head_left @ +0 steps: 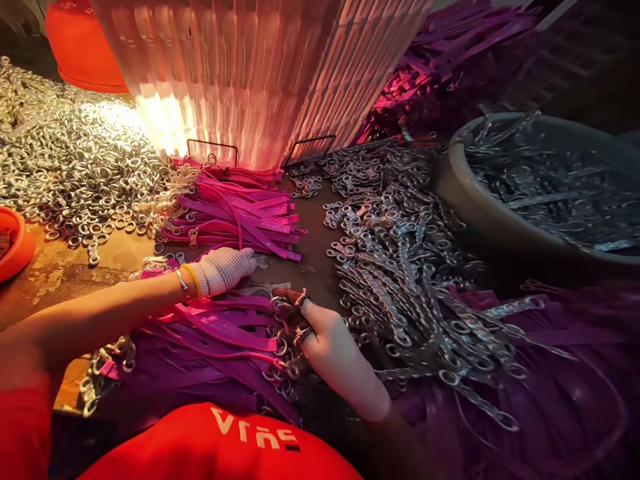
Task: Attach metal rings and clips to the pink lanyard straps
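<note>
My left hand (225, 270) wears a white knit glove with a yellow cuff. Its fingers are drawn together between two piles of purple straps, and whatever they hold, if anything, is hidden. Beyond it lies the far pile of purple straps (245, 213), with metal rings at its left end. Closer to my body is the near pile of purple straps (215, 333). At that pile's right end, beside its metal rings (287, 360), my right hand (325, 337) is closed. Dark brown wrapping tied with string covers its fingertips, and I cannot make out anything in its grip.
Loose metal rings (95, 167) form a large heap at left, near an orange bowl (20, 243). Braided metal chains (390, 273) are piled at right beside a large grey tub (457, 157). A ribbed translucent plastic panel (240, 73) stands at the back.
</note>
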{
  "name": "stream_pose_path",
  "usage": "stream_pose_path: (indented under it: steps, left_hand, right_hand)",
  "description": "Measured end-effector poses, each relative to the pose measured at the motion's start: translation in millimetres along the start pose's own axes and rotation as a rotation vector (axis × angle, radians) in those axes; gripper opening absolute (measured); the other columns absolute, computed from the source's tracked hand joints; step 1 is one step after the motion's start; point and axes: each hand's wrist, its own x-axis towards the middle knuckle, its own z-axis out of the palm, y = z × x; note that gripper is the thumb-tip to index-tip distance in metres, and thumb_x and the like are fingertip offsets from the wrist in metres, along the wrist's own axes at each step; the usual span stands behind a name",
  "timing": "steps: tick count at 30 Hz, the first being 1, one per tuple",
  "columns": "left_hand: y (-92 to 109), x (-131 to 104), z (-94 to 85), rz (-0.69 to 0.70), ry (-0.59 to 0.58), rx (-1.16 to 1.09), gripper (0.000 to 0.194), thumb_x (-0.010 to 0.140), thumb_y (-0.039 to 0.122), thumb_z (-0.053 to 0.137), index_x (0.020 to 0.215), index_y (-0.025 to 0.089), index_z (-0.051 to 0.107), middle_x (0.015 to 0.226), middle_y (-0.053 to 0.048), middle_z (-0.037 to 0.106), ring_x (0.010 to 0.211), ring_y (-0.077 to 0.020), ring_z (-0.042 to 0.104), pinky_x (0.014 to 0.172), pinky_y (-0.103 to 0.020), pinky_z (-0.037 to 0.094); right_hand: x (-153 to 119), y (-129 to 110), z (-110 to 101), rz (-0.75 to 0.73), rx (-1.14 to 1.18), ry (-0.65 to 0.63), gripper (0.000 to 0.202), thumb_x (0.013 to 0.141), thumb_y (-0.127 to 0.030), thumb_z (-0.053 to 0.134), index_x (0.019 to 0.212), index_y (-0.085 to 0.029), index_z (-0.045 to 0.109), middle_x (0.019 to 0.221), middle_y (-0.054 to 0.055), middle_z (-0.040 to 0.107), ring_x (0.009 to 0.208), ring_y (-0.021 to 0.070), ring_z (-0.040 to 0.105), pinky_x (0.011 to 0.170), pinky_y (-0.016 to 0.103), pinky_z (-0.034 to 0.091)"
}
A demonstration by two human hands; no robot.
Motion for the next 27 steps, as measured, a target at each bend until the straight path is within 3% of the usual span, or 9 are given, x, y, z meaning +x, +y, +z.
stream_pose_path:
  steps: [3,7,9,12,14,18,20,23,27]
  left_hand:
    - [5,-23,0.0,0.042,-0.085,-0.205,0.014,0.086,0.029,0.054,0.083,0.018,0.062,0.071,-0.002,0.062,0.064,-0.0133,0.057,0.058,-0.022,0.043]
    - [22,-68,4.6,-0.119,-0.184,-0.740,0.035,0.091,0.049,0.052,0.078,0.017,0.056,0.054,0.004,0.048,0.039,-0.0069,0.036,0.037,-0.019,0.027]
    - [31,-86,9.4,-0.167,-0.175,-0.818,0.043,0.090,0.054,0.053,0.069,0.017,0.052,0.051,0.004,0.046,0.039,-0.0059,0.035,0.037,-0.018,0.026]
    - [39,-101,19.3,-0.203,-0.124,-0.825,0.046,0.092,0.056,0.048,0.068,0.018,0.049,0.048,0.005,0.045,0.038,-0.0064,0.034,0.037,-0.018,0.026]
    - [39,-105,26.6,-0.153,-0.070,-0.734,0.043,0.094,0.054,0.046,0.071,0.018,0.052,0.052,0.004,0.049,0.042,-0.0074,0.038,0.041,-0.018,0.030]
    - [30,-107,39.6,0.093,0.080,-0.255,0.012,0.085,0.023,0.055,0.079,0.016,0.062,0.071,-0.002,0.062,0.062,-0.0122,0.052,0.059,-0.022,0.040]
    - [25,-107,43.7,0.150,0.055,-0.129,0.014,0.077,0.011,0.054,0.083,0.015,0.065,0.076,-0.003,0.065,0.066,-0.0139,0.054,0.064,-0.024,0.042]
    - [19,-108,45.7,0.179,0.003,-0.311,0.018,0.083,0.012,0.050,0.088,0.014,0.067,0.080,-0.004,0.068,0.069,-0.0138,0.057,0.068,-0.024,0.044]
    - [16,-114,46.5,0.107,0.094,-0.472,0.022,0.092,0.024,0.051,0.084,0.013,0.068,0.074,-0.001,0.066,0.067,-0.0121,0.055,0.061,-0.022,0.040]
  right_hand:
    - [-3,-2,1,-0.078,-0.055,0.017,0.048,0.077,-0.006,0.042,0.115,-0.022,0.067,0.107,0.007,0.070,0.100,0.0212,0.064,0.090,0.032,0.051]
    - [-8,-4,9,-0.132,-0.245,0.098,0.044,0.073,-0.005,0.046,0.109,-0.020,0.067,0.098,0.008,0.070,0.092,0.0223,0.064,0.083,0.031,0.050]
    - [-10,-8,13,-0.131,-0.361,0.121,0.042,0.072,-0.005,0.048,0.107,-0.018,0.067,0.094,0.009,0.070,0.087,0.0224,0.063,0.077,0.030,0.048]
    - [-11,-19,19,-0.109,-0.563,0.076,0.031,0.070,-0.006,0.049,0.093,-0.015,0.068,0.088,0.010,0.068,0.077,0.0220,0.061,0.068,0.030,0.043]
    - [-11,-26,22,-0.094,-0.687,0.029,0.023,0.070,-0.007,0.051,0.084,-0.015,0.068,0.087,0.011,0.068,0.070,0.0210,0.058,0.062,0.031,0.038]
    - [-13,-33,26,-0.086,-0.843,-0.023,0.017,0.075,-0.008,0.053,0.078,-0.015,0.067,0.088,0.014,0.068,0.065,0.0191,0.055,0.057,0.032,0.031]
    - [-15,-35,27,-0.074,-0.871,-0.026,0.016,0.075,-0.008,0.053,0.078,-0.015,0.067,0.090,0.014,0.069,0.067,0.0195,0.056,0.058,0.031,0.032]
    - [-17,-38,24,-0.054,-0.847,-0.031,0.018,0.074,-0.008,0.054,0.085,-0.015,0.067,0.097,0.014,0.070,0.072,0.0200,0.059,0.062,0.030,0.036]
    - [-17,-44,20,-0.010,-0.833,-0.124,0.020,0.077,-0.009,0.052,0.090,-0.017,0.065,0.082,0.009,0.070,0.068,0.0193,0.058,0.060,0.029,0.034]
